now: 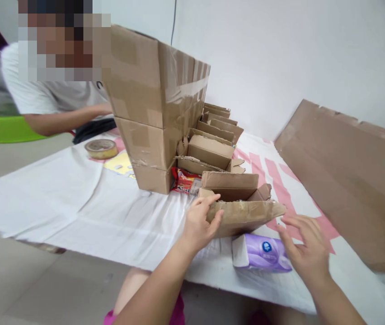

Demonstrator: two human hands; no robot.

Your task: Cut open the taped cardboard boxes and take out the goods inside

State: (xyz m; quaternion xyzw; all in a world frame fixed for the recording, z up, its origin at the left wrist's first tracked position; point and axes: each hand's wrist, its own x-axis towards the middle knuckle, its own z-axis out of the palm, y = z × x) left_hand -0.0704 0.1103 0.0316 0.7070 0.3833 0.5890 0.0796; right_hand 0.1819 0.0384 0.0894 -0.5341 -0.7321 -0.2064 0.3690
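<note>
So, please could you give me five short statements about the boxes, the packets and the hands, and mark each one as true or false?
1. The left hand is at the left end of the nearest open box. True.
2. The purple packet lies inside the nearest open box. False: it lies on the tablecloth, on the person's side of that box.
3. In the picture, the tape roll is to the left of the tall box stack. True.
4. The right hand holds the red packet. False: the red packet lies beside the base of the tall box stack.
5. A large cardboard panel is on the right side of the picture. True.
</note>
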